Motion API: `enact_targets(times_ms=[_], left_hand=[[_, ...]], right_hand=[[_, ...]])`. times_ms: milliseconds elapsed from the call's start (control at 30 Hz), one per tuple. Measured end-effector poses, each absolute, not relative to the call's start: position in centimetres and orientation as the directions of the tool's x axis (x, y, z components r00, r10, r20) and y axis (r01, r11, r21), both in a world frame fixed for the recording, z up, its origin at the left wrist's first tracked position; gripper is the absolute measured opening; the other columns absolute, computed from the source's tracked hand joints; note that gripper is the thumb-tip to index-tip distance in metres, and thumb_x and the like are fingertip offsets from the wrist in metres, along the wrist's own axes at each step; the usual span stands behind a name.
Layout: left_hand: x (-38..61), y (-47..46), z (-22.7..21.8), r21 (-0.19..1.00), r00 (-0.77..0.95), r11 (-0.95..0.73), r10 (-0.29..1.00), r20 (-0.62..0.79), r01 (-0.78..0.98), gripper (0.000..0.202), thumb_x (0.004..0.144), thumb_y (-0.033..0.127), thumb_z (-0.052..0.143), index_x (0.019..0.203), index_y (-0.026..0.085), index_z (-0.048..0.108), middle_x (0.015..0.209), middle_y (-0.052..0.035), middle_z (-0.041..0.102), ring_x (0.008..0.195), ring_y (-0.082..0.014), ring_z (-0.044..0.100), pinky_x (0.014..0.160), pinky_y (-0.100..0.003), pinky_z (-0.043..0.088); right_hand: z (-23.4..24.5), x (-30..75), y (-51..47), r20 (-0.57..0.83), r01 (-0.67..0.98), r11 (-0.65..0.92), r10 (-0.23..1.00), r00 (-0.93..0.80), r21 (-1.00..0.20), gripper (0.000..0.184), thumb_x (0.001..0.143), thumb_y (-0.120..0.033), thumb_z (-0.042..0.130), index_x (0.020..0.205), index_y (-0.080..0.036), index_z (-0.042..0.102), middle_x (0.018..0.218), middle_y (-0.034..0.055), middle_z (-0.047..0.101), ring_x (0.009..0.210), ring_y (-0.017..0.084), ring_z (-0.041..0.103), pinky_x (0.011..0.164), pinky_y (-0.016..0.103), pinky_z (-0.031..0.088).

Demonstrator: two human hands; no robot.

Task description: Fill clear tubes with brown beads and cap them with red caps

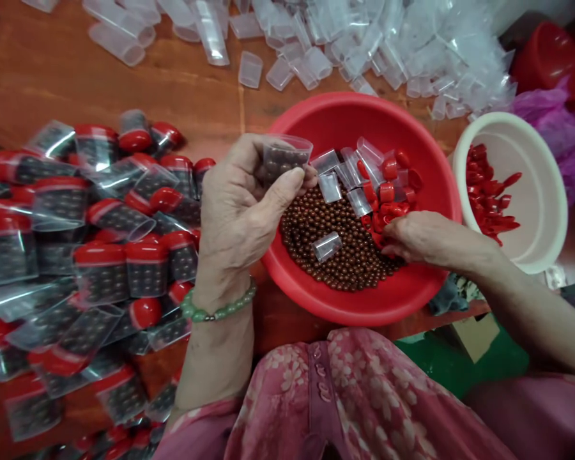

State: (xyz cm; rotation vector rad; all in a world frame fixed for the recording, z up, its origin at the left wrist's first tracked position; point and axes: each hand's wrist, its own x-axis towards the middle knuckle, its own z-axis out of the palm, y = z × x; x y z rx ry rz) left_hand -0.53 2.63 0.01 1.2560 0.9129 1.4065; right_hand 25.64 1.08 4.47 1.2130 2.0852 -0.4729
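My left hand (239,204) holds up a small clear plastic container (286,153), with brown balls inside and its open rim facing upward. That hand is over the left side of a red basin (311,300). Inside the basin, my right hand (414,236) has its fingers closed at a red cap at the edge of a pile of red caps (388,191); its fingertips are partly hidden. Brown balls (335,249) cover the basin floor. Several empty clear containers (326,246) lie on them and beside the caps.
Filled containers with red lids (100,275) are heaped on the wooden table (182,96) at left. Loose empty containers (335,38) spread across the back. A white bucket (541,211) with red pieces (489,191) stands right of the basin, near purple plastic (551,121).
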Motion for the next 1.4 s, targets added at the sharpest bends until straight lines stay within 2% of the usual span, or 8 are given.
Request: enact_targets(times_ms=[133,400,567,733,900,1000,1167,1400], left_hand=[[-0.5,2.6,0.0,0.963,0.054,-0.193,0.977,0.206,-0.185,0.020,0.089,0.030,0.077,0.102,0.020,0.066,0.091,0.0001,0.076,0.085,-0.0155,0.074,0.083,-0.031,0.061],[-0.5,1.4,0.7,0.973,0.143,-0.111,0.980,0.141,-0.203,0.019,0.090,0.032,0.074,0.103,0.021,0.068,0.095,-0.0024,0.075,0.089,-0.0155,0.072,0.087,-0.031,0.057],[0.8,-0.8,1.3,0.986,0.337,0.045,0.941,0.012,-0.160,0.025,0.095,0.035,0.065,0.111,0.017,0.067,0.109,-0.0076,0.074,0.101,-0.0182,0.069,0.092,-0.031,0.054],[1.9,-2.2,1.1,0.995,0.398,0.079,0.916,-0.049,-0.060,0.035,0.096,0.036,0.062,0.125,0.016,0.064,0.122,-0.0104,0.071,0.115,-0.0235,0.065,0.099,-0.035,0.049],[2.0,-2.9,1.4,0.981,0.432,0.128,0.900,-0.054,-0.143,0.031,0.092,0.036,0.069,0.116,0.017,0.067,0.139,-0.0106,0.066,0.126,-0.0228,0.061,0.109,-0.033,0.045],[2.5,-3.2,1.6,0.968,0.463,0.149,0.886,-0.040,-0.201,0.025,0.089,0.034,0.073,0.107,0.017,0.070,0.121,-0.0085,0.073,0.112,-0.0187,0.066,0.102,-0.029,0.049],[3.2,-3.6,1.6,0.929,0.450,0.229,0.889,-0.078,-0.292,0.026,0.083,0.035,0.080,0.099,0.016,0.073,0.089,-0.0046,0.074,0.082,-0.0140,0.067,0.082,-0.025,0.054],[3.1,-3.5,1.2,0.893,0.376,0.271,0.918,-0.127,-0.360,0.032,0.077,0.036,0.085,0.101,0.018,0.076,0.106,-0.0073,0.075,0.090,-0.0160,0.066,0.082,-0.026,0.054]], right_hand=[[2.9,24.2,-0.2,-0.690,0.867,0.464,0.689,-0.221,0.185,0.028,0.100,-0.030,0.052,0.105,-0.009,0.070,0.095,0.0195,0.075,0.092,0.032,0.073,0.067,0.035,0.046],[2.6,25.0,-0.8,-0.596,0.892,0.435,0.751,-0.283,0.125,0.020,0.096,-0.025,0.051,0.104,-0.011,0.063,0.100,0.0168,0.073,0.090,0.029,0.072,0.069,0.034,0.045],[3.6,26.3,-1.5,-0.405,0.923,0.201,0.853,-0.329,-0.328,0.016,0.091,-0.034,0.058,0.095,-0.019,0.056,0.078,0.0030,0.063,0.067,0.018,0.060,0.062,0.030,0.041],[3.4,26.0,-1.5,-0.339,0.521,-0.118,0.872,-0.353,-0.845,0.027,0.082,-0.042,0.073,0.091,-0.020,0.060,0.072,-0.0038,0.058,0.064,0.012,0.056,0.062,0.025,0.046],[2.8,25.8,-1.5,-0.422,0.106,-0.420,0.794,-0.439,-0.901,0.035,0.077,-0.041,0.084,0.094,-0.018,0.064,0.087,0.0021,0.073,0.074,0.014,0.072,0.071,0.025,0.056],[2.5,25.6,-1.6,-0.430,0.023,-0.505,0.709,-0.559,-0.863,0.036,0.080,-0.044,0.083,0.096,-0.015,0.068,0.082,0.0040,0.075,0.066,0.012,0.071,0.065,0.022,0.056],[2.5,25.2,-2.2,-0.359,-0.070,-0.488,0.724,-0.589,-0.870,0.036,0.085,-0.047,0.079,0.097,-0.014,0.072,0.083,0.0039,0.074,0.064,0.009,0.068,0.063,0.020,0.055],[2.9,24.7,-2.7,-0.170,0.365,-0.006,0.892,-0.419,-0.931,0.030,0.088,-0.042,0.072,0.106,-0.018,0.073,0.093,0.0046,0.076,0.081,0.016,0.070,0.076,0.030,0.056]])
